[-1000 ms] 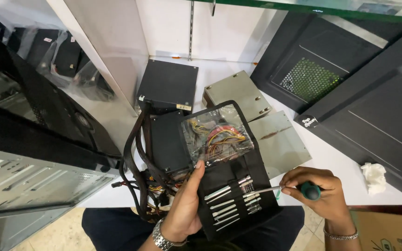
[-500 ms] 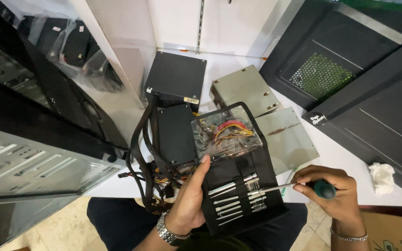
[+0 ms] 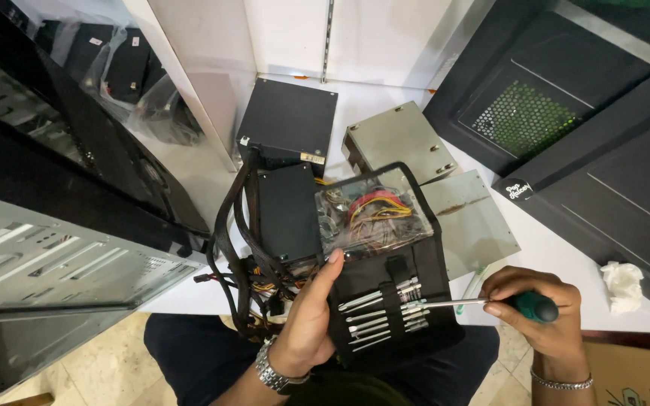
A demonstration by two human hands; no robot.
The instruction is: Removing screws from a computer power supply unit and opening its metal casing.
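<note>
A black fabric tool pouch [image 3: 396,323] lies open over my lap, with several steel screwdriver bits in its loops and a clear zip pocket [image 3: 374,214] of small coloured parts on top. My left hand [image 3: 310,319], with a metal watch at the wrist, grips the pouch's left edge. My right hand [image 3: 539,316] holds a green-handled screwdriver [image 3: 532,307]; its thin shaft points left and its tip touches the row of bits. Behind the pouch sits a black power supply [image 3: 287,210] with a thick bundle of black cables [image 3: 238,263].
A second black power supply [image 3: 287,124] and a bare metal one [image 3: 400,143] stand on the white table, beside a rusty metal plate [image 3: 472,222]. Black case panels [image 3: 581,128] lean at right, an open computer case [image 3: 47,248] at left. A crumpled tissue [image 3: 622,284] lies far right.
The view has shifted slightly. My right hand has kept the screwdriver tip at the bits, and my left hand has stayed on the pouch.
</note>
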